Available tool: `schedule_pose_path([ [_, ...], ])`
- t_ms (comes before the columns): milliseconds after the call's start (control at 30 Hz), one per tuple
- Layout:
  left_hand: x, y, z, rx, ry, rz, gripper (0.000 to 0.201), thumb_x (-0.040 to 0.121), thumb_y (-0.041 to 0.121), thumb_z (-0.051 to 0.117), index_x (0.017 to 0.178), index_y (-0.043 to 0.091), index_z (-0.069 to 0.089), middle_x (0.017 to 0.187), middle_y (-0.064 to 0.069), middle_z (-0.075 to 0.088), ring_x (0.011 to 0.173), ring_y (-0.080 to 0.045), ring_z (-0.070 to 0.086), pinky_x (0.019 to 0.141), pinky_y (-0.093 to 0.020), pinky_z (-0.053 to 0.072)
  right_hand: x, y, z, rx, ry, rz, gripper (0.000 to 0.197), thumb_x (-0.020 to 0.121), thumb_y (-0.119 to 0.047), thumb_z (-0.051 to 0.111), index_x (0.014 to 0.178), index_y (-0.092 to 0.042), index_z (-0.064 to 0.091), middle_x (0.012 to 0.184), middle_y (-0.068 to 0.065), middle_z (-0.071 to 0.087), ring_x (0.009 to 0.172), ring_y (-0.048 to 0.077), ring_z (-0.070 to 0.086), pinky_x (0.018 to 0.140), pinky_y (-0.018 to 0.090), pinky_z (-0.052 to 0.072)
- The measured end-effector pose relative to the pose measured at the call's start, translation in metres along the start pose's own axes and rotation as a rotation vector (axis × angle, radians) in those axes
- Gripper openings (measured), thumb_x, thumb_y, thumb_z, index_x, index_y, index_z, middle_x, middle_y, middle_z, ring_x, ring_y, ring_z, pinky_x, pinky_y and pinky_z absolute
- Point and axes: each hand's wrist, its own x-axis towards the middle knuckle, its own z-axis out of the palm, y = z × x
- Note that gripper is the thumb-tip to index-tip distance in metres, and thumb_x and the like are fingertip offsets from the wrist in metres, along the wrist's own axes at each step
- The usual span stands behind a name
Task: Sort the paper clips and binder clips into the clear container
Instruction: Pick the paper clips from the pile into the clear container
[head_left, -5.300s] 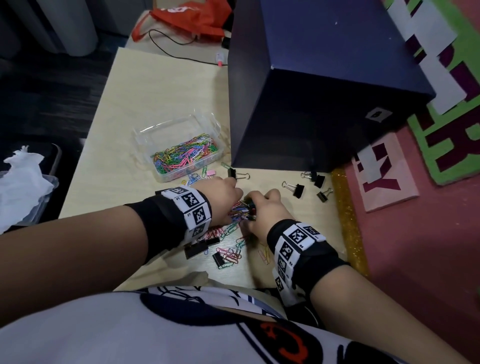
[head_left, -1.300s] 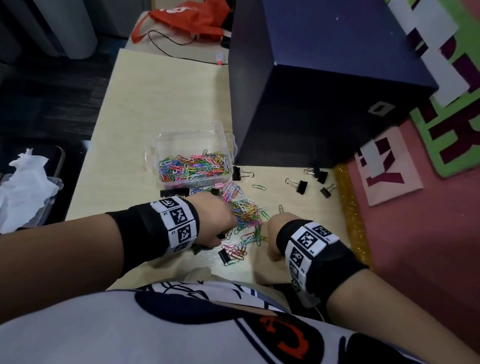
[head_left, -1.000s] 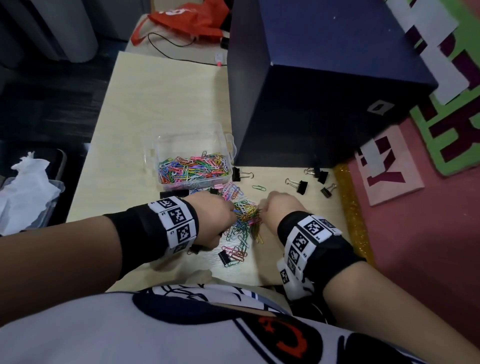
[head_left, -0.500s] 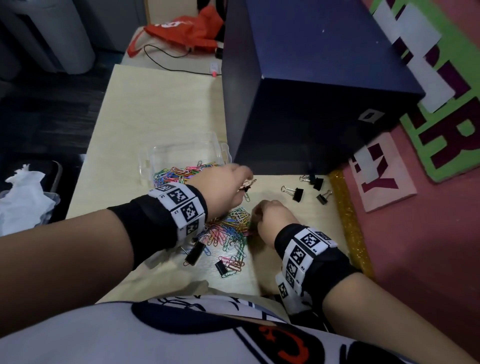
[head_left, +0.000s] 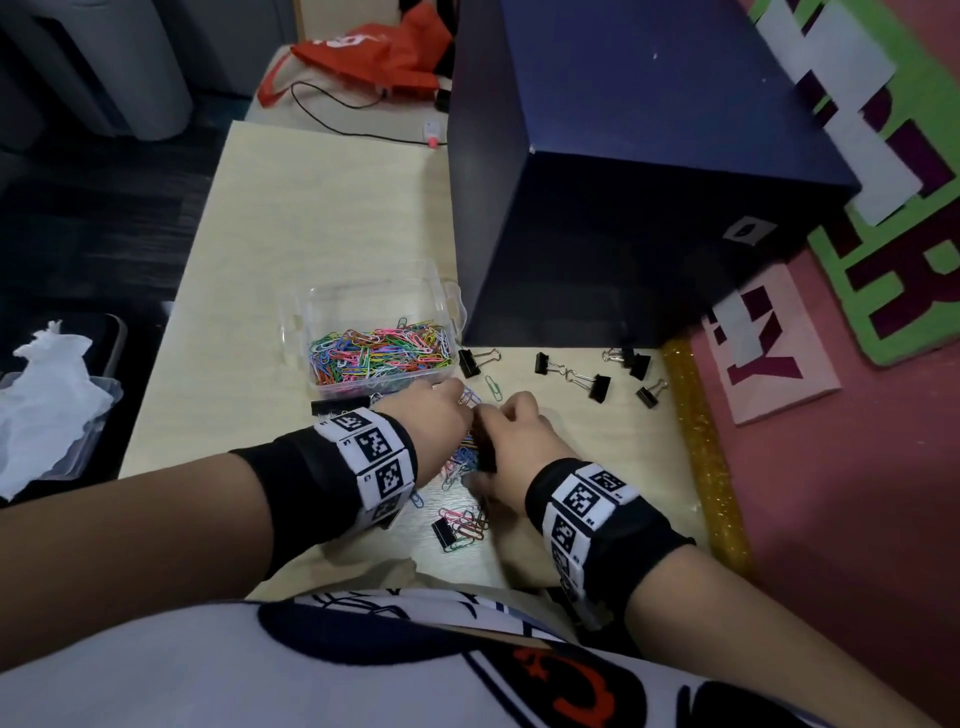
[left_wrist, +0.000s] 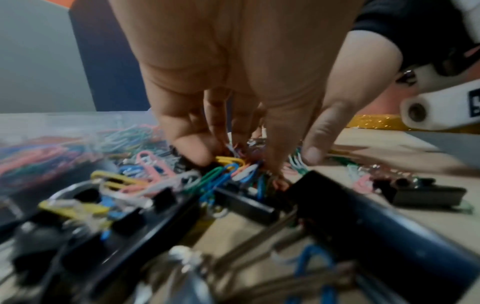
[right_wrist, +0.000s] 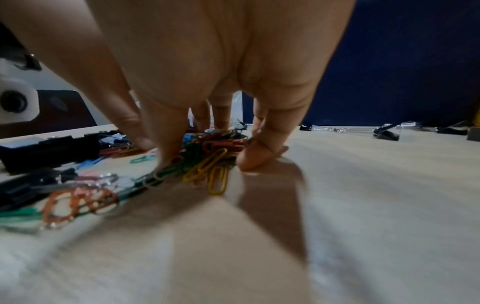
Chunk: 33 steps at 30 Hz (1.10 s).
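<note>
The surface (head_left: 322, 218) looks like pale wood-grain laminate, smooth and matt. The clear container (head_left: 332, 312) is glossy transparent plastic. The paper clips (head_left: 379, 353) are wire with a bright coloured coating, faintly shiny. The binder clips (head_left: 597, 387) have matt black bodies and bright metal wire handles. The dark blue box (head_left: 623, 156) looks matt, like card. A gold glitter strip (head_left: 701, 441) sparkles, rough-looking

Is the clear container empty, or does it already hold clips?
Partly filled. The clear container holds coloured paper clips across its bottom; no binder clips show inside.
</note>
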Motion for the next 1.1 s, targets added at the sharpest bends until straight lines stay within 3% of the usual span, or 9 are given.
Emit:
schedule_pose_path([
  [100,-0.002,-0.005,-0.003,0.007,0.016,0.012,0.033,0.084,0.009,0.057,0.117,0.008,0.053,0.117,-0.012,0.043,0.105,-0.034,0.054,0.084,-0.042,0.049,0.001,-0.002,-0.002,0.022,0.022,-0.007,0.037,0.082,-0.016,0.058,0.118,-0.018,0.047,0.118,0.009,0.035,0.106,0.033,0.049,0.090,0.037,0.047],
  [233,-0.001,-0.011,-0.002,-0.008,0.034,0.021,0.028,0.084,0.007,0.059,0.112,0.010,0.054,0.108,-0.009,0.045,0.089,-0.029,0.059,0.072,-0.039,0.050,0.005,0.001,-0.009,0.079,0.042,0.045,0.040,0.084,-0.003,0.048,0.120,-0.020,0.056,0.117,0.010,0.043,0.105,0.032,0.054,0.093,0.033,0.046],
  [300,0.000,-0.013,-0.002,-0.054,0.055,0.020,0.021,0.088,0.009,0.056,0.109,0.011,0.056,0.105,-0.009,0.047,0.088,-0.029,0.061,0.069,-0.037,0.048,0.007,0.004,-0.014,0.087,0.063,0.076,0.038,0.087,-0.003,0.049,0.118,-0.022,0.059,0.118,0.008,0.046,0.104,0.030,0.056,0.092,0.029,0.045],
  [433,0.000,-0.016,-0.008,-0.156,0.121,0.042,0.017,0.092,0.014,0.050,0.106,0.011,0.060,0.109,-0.009,0.054,0.098,-0.028,0.058,0.081,-0.036,0.049,0.012,0.009,-0.027,0.082,0.093,0.144,0.030,0.088,-0.008,0.055,0.112,-0.025,0.064,0.118,0.006,0.052,0.105,0.025,0.056,0.082,0.023,0.041],
  [600,-0.006,-0.031,-0.021,-0.315,0.278,0.047,0.022,0.092,0.027,0.057,0.111,0.017,0.062,0.112,-0.004,0.057,0.108,-0.022,0.053,0.089,-0.031,0.041,0.018,0.002,-0.048,0.053,0.081,0.139,0.023,0.088,-0.017,0.061,0.108,-0.026,0.064,0.117,0.005,0.058,0.107,0.023,0.055,0.078,0.022,0.038],
  [767,-0.017,-0.064,-0.030,-0.440,0.423,-0.024,0.022,0.086,0.035,0.065,0.105,0.023,0.067,0.102,0.002,0.061,0.096,-0.017,0.059,0.086,-0.032,0.048,0.032,-0.027,-0.070,0.104,0.095,0.038,0.012,0.085,-0.025,0.066,0.097,-0.028,0.066,0.113,0.002,0.064,0.101,0.022,0.059,0.085,0.028,0.049],
  [867,-0.021,-0.086,-0.031,-0.445,0.487,-0.115,0.020,0.085,0.033,0.068,0.102,0.023,0.068,0.097,0.000,0.062,0.093,-0.019,0.060,0.083,-0.029,0.045,0.044,-0.046,-0.075,0.161,0.129,-0.026,0.011,0.086,-0.023,0.066,0.090,-0.031,0.061,0.117,0.002,0.060,0.103,0.022,0.057,0.087,0.026,0.045],
  [1000,-0.021,-0.108,-0.023,-0.377,0.412,-0.220,0.022,0.093,0.033,0.055,0.109,0.025,0.067,0.106,-0.002,0.065,0.101,-0.022,0.059,0.085,-0.029,0.043,0.058,-0.069,-0.076,0.277,0.179,-0.095,0.025,0.086,-0.022,0.065,0.110,-0.029,0.062,0.120,0.000,0.058,0.106,0.019,0.058,0.092,0.027,0.046],
  [1100,-0.022,-0.114,-0.014,-0.326,0.402,-0.248,0.030,0.099,0.031,0.041,0.119,0.024,0.062,0.117,-0.001,0.062,0.107,-0.023,0.058,0.088,-0.035,0.047,0.062,-0.073,-0.076,0.167,0.153,-0.092,0.034,0.093,-0.022,0.055,0.127,-0.028,0.054,0.131,0.001,0.051,0.110,0.022,0.056,0.092,0.027,0.044],
])
